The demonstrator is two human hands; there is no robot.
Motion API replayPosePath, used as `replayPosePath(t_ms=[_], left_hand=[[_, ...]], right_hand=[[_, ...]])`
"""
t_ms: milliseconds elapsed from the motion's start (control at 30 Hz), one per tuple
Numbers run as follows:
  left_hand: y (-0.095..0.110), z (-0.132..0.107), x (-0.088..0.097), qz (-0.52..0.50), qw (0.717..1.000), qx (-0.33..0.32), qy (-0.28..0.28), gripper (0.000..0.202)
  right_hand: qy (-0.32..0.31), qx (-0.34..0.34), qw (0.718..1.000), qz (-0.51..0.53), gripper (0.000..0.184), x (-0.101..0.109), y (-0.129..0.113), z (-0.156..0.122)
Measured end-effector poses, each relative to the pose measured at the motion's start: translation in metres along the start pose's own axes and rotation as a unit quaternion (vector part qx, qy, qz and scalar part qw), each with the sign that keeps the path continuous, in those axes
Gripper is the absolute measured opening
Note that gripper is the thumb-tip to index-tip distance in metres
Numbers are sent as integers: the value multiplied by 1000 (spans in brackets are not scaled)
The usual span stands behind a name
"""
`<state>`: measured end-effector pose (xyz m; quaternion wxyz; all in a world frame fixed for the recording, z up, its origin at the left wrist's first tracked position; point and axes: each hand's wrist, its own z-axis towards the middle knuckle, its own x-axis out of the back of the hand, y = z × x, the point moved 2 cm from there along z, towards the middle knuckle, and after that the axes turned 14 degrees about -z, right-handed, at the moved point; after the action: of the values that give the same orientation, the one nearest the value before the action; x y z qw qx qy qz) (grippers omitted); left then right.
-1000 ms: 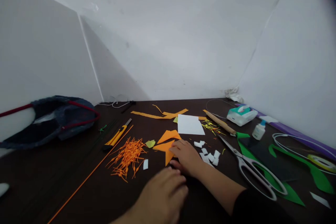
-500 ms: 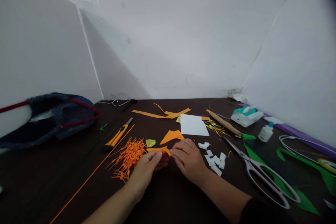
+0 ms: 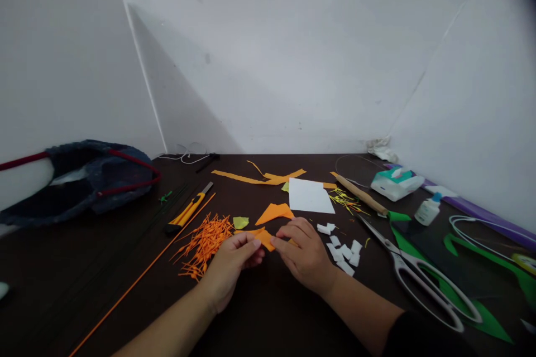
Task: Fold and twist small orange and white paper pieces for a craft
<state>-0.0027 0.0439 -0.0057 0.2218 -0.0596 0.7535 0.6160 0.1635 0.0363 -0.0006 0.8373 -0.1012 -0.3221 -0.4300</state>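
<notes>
Between my two hands is a small orange paper piece [image 3: 264, 239], stretched across the gap. My left hand [image 3: 234, 256] pinches its left side with thumb and fingers. On its right edge, my right hand [image 3: 305, 251] closes its fingertips. Left of my left hand lies a heap of thin orange strands [image 3: 207, 242], some with small bulbs. Just beyond my hands are a larger orange paper piece [image 3: 274, 212] and a yellow-green scrap [image 3: 240, 222]. Several white paper bits [image 3: 345, 252] lie right of my right hand.
A white sheet [image 3: 310, 196] and orange strips [image 3: 251, 178] lie farther back. Scissors [image 3: 414, 273], green paper [image 3: 488, 321], a glue bottle [image 3: 427, 210] and a tissue pack [image 3: 396, 184] are at right. A yellow utility knife [image 3: 188, 212], a long orange stick [image 3: 140, 279] and a denim bag [image 3: 109, 178] are at left.
The orange paper between my hands now shows a broader, flatter face. My hands have shifted only slightly, and the view has tilted a little.
</notes>
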Motion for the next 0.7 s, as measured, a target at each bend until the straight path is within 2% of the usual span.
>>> replayPosePath(t_ms=[333, 467, 567, 700], left_hand=[[-1, -1, -4, -11, 1000, 5, -11, 16], [-3, 0, -3, 23, 999, -19, -21, 17], [-4, 1, -3, 77, 996, -50, -21, 17], [-1, 0, -7, 132, 988, -78, -14, 16]], right_hand=[[-6, 7, 1000, 2, 25, 3, -1, 1], [-32, 3, 998, 53, 22, 2, -1, -1], [-49, -40, 989, 134, 26, 0, -1, -2], [-55, -117, 964, 231, 19, -3, -4, -4]])
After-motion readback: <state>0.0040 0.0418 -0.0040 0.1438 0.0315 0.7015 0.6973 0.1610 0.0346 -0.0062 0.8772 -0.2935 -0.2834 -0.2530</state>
